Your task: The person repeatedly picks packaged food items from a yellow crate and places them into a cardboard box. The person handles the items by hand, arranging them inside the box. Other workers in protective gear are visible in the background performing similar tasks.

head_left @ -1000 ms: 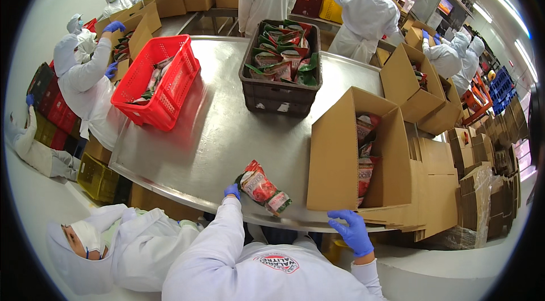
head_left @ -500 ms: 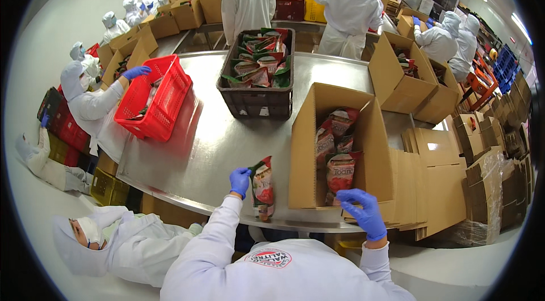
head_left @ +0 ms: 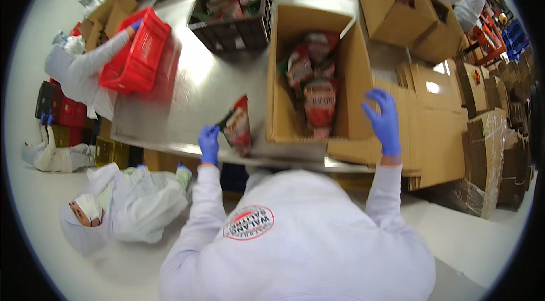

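Note:
My left hand (head_left: 209,143), in a blue glove, pinches the edge of a red and green plastic food pouch (head_left: 239,131). That pouch stands tilted near the front edge of the steel table. To its right is an open cardboard box (head_left: 355,68) with several similar pouches (head_left: 320,102) lying inside. Next to the box's right wall, my right hand (head_left: 384,121) is raised with fingers apart and nothing in it.
A dark crate (head_left: 233,36) full of pouches sits farther back on the steel table (head_left: 187,74). At the left, a co-worker's gloved hand reaches to a red crate (head_left: 133,54). Flattened cardboard (head_left: 434,114) is stacked at the right, below more open boxes (head_left: 397,9).
The view has tipped downward, so the table and crates appear higher. My right hand has moved from the box's front edge to its right side. My left hand keeps its pinch on the pouch.

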The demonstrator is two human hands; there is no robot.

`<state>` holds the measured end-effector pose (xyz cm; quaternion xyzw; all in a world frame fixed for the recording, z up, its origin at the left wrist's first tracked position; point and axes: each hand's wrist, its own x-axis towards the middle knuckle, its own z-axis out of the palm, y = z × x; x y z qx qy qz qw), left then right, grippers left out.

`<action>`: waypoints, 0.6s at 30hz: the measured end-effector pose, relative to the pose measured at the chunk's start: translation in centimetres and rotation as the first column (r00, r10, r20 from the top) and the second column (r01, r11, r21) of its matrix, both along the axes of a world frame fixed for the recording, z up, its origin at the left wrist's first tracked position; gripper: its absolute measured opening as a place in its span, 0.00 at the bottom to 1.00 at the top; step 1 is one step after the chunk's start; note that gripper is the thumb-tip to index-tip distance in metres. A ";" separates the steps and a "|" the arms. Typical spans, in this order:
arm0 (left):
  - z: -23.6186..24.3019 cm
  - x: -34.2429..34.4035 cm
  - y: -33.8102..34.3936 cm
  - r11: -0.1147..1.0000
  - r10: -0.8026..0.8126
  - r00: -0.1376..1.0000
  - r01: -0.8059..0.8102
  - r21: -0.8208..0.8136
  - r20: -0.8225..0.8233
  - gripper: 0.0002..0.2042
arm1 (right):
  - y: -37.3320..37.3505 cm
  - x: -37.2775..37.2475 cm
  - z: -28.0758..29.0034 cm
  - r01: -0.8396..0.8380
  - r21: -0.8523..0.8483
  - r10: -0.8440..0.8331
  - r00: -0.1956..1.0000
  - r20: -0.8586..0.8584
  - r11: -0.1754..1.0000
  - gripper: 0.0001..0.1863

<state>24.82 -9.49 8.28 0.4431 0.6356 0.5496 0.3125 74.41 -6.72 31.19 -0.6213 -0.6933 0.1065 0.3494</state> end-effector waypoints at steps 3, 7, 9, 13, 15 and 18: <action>3.1 0.6 -1.2 0.966 -0.246 0.968 0.241 -0.090 -0.049 0.05 | 0.5 1.2 -3.0 0.093 -0.087 -0.092 0.996 0.019 0.992 0.25; 4.5 3.0 -2.6 0.917 -0.362 0.931 0.349 -0.191 -0.036 0.07 | 1.3 0.7 -4.5 0.100 -0.303 -0.167 0.965 -0.202 0.948 0.38; 4.7 4.1 -2.8 0.894 -0.391 0.920 0.382 -0.232 0.008 0.08 | 1.2 -0.3 -3.9 0.115 -0.375 -0.190 0.967 -0.170 0.920 0.40; 4.8 5.6 -2.5 0.865 -0.436 0.900 0.425 -0.267 0.022 0.08 | 1.0 -0.1 -4.6 0.087 -0.321 -0.138 0.981 -0.138 0.943 0.43; 5.9 6.3 -1.7 0.833 -0.488 0.872 0.475 -0.283 0.028 0.07 | 1.0 0.0 -4.7 0.086 -0.308 -0.129 0.984 -0.124 0.948 0.42; 6.9 6.6 -0.4 0.806 -0.512 0.855 0.512 -0.297 0.086 0.07 | 1.4 0.0 -4.4 0.167 -0.279 -0.169 0.985 0.018 0.946 0.37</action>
